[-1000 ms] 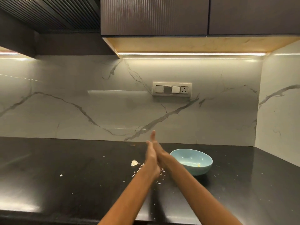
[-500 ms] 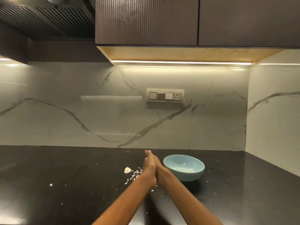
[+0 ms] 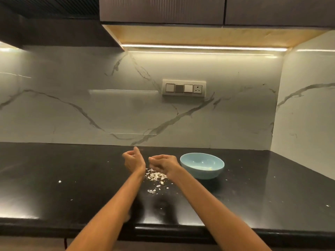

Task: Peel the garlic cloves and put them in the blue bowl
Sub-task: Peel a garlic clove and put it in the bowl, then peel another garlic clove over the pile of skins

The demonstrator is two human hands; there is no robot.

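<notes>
blue bowl (image 3: 202, 166) just beside right grip (image 3: 161, 163) — apart

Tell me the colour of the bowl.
Light blue bowl, clearest in the head view.

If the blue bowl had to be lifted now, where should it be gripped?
Pinch the blue bowl at its right rim, coming from the right: it sits upright, mouth open, and that side is free, while the right hand and peel scraps crowd its left.

Glossy black stone countertop (image 3: 72, 178), veined polished marble backsplash (image 3: 90, 109), smooth glazed blue bowl (image 3: 208, 173), papery garlic skins (image 3: 156, 176).
</notes>
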